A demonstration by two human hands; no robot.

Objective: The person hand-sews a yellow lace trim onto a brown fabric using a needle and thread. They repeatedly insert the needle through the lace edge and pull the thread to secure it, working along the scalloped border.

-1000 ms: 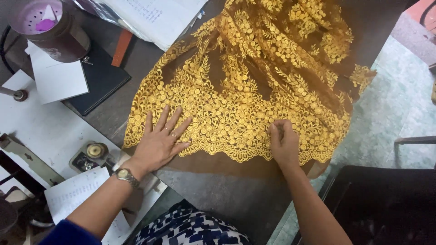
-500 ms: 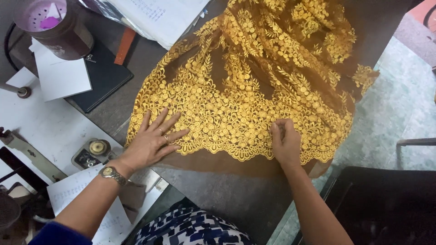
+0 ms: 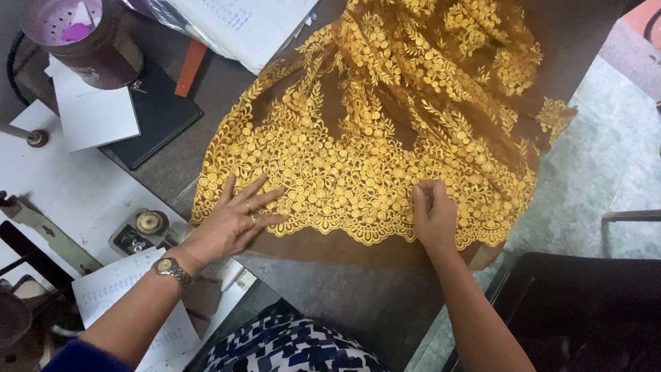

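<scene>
fabric: brown net cloth with heavy gold floral embroidery (image 3: 385, 131), spread over the dark counter (image 3: 323, 296), scalloped gold border facing the person, upper part bunched in folds, right end hanging past the counter edge
left hand: left hand (image 3: 234, 217) lies flat, palm down, fingers spread wide, on the lower left corner of the embroidery, fingertips on the gold border, heel of the hand on the plain brown hem; grips nothing
left wrist: metal wristwatch (image 3: 172, 270), rings on two fingers, dark blue sleeve at the bottom left
right hand: right hand (image 3: 434, 217) sits on the border right of centre, fingers curled in close together on the cloth; looks like a pinch of the embroidery, but cannot tell for sure if a fold is caught
hands apart: well apart, both on the same scalloped edge
left of fabric: black notebook (image 3: 162, 114) with a white sheet of paper (image 3: 93, 114) lying partly over it, orange strip (image 3: 190, 67) just beside
top left: maroon round container (image 3: 82, 45) with a perforated pale lid
top centre: stack of written papers (image 3: 234, 24) in plastic, touching the fabric's upper edge
lower left: white sewing machine bed (image 3: 62, 186) with a small round metal part (image 3: 150, 222) near the left hand, more written paper (image 3: 124, 296) under the forearm
bottom: blue and white patterned clothing (image 3: 289, 348) at the lap
right: pale green floor (image 3: 613, 172), black seat (image 3: 585, 310) at the lower right
</scene>
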